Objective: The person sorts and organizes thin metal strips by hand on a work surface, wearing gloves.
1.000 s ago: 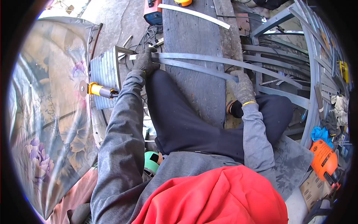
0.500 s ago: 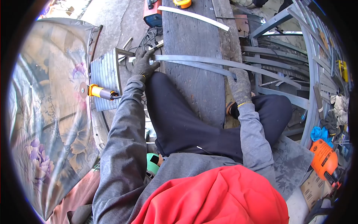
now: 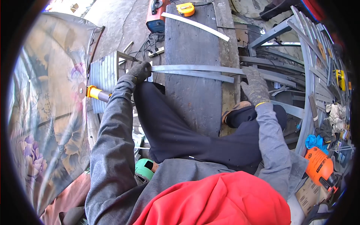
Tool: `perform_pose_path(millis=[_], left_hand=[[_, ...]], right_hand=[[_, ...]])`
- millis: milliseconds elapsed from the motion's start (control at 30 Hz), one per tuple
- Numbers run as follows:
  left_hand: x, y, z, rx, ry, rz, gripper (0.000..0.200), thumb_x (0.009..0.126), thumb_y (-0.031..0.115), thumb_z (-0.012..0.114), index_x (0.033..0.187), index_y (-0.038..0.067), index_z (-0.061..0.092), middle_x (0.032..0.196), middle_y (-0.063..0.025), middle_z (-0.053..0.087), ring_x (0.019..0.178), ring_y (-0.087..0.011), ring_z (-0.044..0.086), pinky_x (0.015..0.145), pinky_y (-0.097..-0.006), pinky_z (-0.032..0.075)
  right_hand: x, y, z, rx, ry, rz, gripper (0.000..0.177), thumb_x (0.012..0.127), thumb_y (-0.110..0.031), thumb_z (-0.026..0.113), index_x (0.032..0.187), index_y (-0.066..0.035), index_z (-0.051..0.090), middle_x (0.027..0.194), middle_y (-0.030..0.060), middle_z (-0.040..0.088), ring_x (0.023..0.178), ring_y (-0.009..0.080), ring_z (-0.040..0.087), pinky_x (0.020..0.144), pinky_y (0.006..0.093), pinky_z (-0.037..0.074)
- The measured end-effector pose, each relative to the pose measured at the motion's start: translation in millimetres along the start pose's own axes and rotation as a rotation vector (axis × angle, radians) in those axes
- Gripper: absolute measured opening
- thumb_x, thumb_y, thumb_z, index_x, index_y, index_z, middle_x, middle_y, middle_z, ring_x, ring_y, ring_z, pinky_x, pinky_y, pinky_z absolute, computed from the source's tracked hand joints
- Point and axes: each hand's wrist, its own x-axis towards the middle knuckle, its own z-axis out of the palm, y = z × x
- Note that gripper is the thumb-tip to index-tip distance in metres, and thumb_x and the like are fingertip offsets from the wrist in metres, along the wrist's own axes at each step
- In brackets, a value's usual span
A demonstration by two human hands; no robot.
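Observation:
My left hand (image 3: 141, 72), in a dark grey work glove, is closed around the left end of a long flat metal bar (image 3: 195, 68). Just below it, a shorter metal bar (image 3: 210, 76) lies across the dark wooden plank (image 3: 193, 101), its right end free. My right hand (image 3: 256, 85), gloved in grey knit with a yellow cuff edge, lies over the long bar beyond the plank's right side. Its thumb is spread away from the fingers, and the fingertips overlap the bar.
An angle grinder (image 3: 98, 93) rests by ribbed metal stock (image 3: 104, 77) at left. A red-blue machine (image 3: 156, 18), a yellow tape measure (image 3: 185, 9) and a pale strip (image 3: 198, 27) are at the far end. A metal frame (image 3: 303, 101) and orange container (image 3: 318, 165) stand right.
My left hand has gone from spread fingers to closed on the long bar. My right hand has let go of the shorter bar's end and moved right, over the long bar.

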Motion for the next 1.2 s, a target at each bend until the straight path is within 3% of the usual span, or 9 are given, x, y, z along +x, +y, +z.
perform_pose_path(millis=[200,367,467,600,733,833,933,1067,1200], left_hand=[[-12,-14,-5,-0.028,-0.128,-0.019,0.037,0.088,0.024,0.071,0.123,0.014,0.064,0.119,-0.0183,0.065,0.117,-0.0358,0.059,0.100,-0.0455,0.046],[-14,-10,-16,-0.001,-0.178,-0.051,0.048,0.085,0.032,0.074,0.128,0.016,0.061,0.123,-0.0162,0.064,0.119,-0.0349,0.058,0.101,-0.0471,0.044],[-11,0,-20,0.081,-0.178,-0.035,0.052,0.083,0.035,0.075,0.129,0.017,0.060,0.126,-0.0157,0.063,0.121,-0.0346,0.057,0.102,-0.0472,0.043],[-16,3,-24,0.191,-0.172,-0.033,0.057,0.081,0.038,0.076,0.131,0.018,0.060,0.129,-0.0151,0.062,0.124,-0.0343,0.056,0.104,-0.0474,0.042],[-18,11,3,0.272,0.204,0.035,0.075,0.073,0.042,0.081,0.141,0.022,0.055,0.146,-0.0181,0.051,0.137,-0.0387,0.047,0.113,-0.0456,0.038],[-23,50,25,0.011,0.340,0.159,0.069,0.083,0.039,0.078,0.142,0.014,0.053,0.147,-0.0227,0.048,0.137,-0.0398,0.045,0.111,-0.0462,0.043],[-39,118,42,-0.088,0.180,0.110,0.072,0.089,0.046,0.069,0.143,0.003,0.050,0.147,-0.0322,0.045,0.140,-0.0464,0.041,0.116,-0.0468,0.037],[-53,158,78,0.106,0.072,0.011,0.094,0.088,0.067,0.058,0.162,0.024,0.018,0.166,-0.0257,0.009,0.154,-0.0453,0.007,0.123,-0.0596,0.009],[-54,160,74,0.050,0.046,-0.022,0.095,0.087,0.068,0.058,0.162,0.026,0.018,0.166,-0.0259,0.008,0.154,-0.0447,0.003,0.123,-0.0599,0.008]], right_hand=[[23,15,6,-0.217,-0.051,-0.046,0.077,0.086,-0.023,0.069,0.155,-0.025,0.035,0.148,0.0124,0.047,0.133,0.0370,0.047,0.112,0.0483,0.037],[35,-18,3,-0.202,-0.166,0.048,0.036,0.092,-0.025,0.063,0.128,-0.020,0.066,0.128,0.0115,0.061,0.120,0.0349,0.057,0.104,0.0484,0.043],[32,-9,8,-0.084,-0.073,-0.076,0.025,0.092,-0.025,0.065,0.117,-0.021,0.068,0.109,0.0115,0.067,0.108,0.0352,0.063,0.092,0.0509,0.049],[26,-17,0,-0.077,-0.163,-0.020,0.035,0.092,-0.027,0.066,0.125,-0.018,0.068,0.129,0.0127,0.064,0.121,0.0336,0.058,0.102,0.0468,0.045],[22,-6,13,-0.064,-0.077,-0.045,0.031,0.091,-0.028,0.066,0.121,-0.020,0.068,0.117,0.0125,0.067,0.112,0.0352,0.061,0.095,0.0493,0.047],[24,1,18,-0.056,-0.001,-0.101,0.025,0.091,-0.028,0.065,0.115,-0.022,0.069,0.106,0.0127,0.068,0.105,0.0362,0.064,0.089,0.0521,0.048],[22,-21,5,-0.068,-0.073,-0.040,0.038,0.087,-0.027,0.071,0.123,-0.017,0.068,0.120,0.0122,0.065,0.116,0.0340,0.060,0.098,0.0480,0.045],[24,-14,16,-0.041,0.035,-0.135,0.036,0.086,-0.026,0.073,0.120,-0.019,0.068,0.112,0.0137,0.065,0.110,0.0358,0.061,0.093,0.0494,0.047],[23,-26,12,-0.052,-0.078,0.022,0.037,0.086,-0.024,0.072,0.123,-0.020,0.067,0.117,0.0146,0.065,0.117,0.0358,0.059,0.099,0.0474,0.047]])
